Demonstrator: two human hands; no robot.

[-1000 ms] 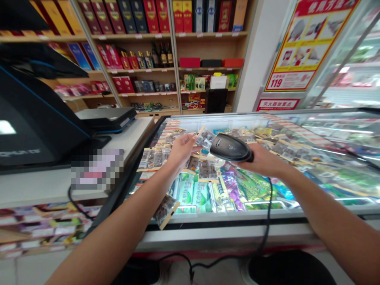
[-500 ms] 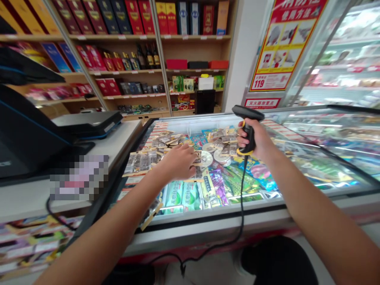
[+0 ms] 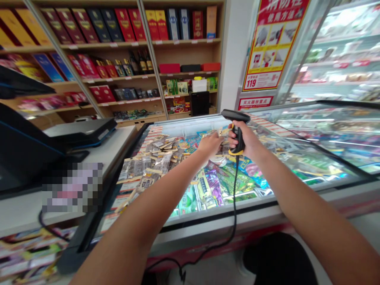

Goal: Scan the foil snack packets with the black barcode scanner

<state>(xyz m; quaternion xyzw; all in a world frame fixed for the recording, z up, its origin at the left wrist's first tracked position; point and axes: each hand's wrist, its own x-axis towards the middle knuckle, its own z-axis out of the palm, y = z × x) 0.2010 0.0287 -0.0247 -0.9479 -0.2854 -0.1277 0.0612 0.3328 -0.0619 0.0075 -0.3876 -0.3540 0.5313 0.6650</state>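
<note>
Glass-topped freezer [image 3: 208,227] carries snack packets [image 3: 162,145], likely for easy reach; right hand [image 3: 247,136] wraps barcode scanner [image 3: 236,115] upright, seemingly for aiming; whether left hand [image 3: 210,143] pinches anything, I cannot tell.

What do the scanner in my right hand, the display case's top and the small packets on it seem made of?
Scanner: probably plastic, black and yellow, with a soft sheen.
Display case's top: likely glass, smooth and clear; goods show through.
Packets: apparently glossy plastic film, see-through with bright highlights.
</note>
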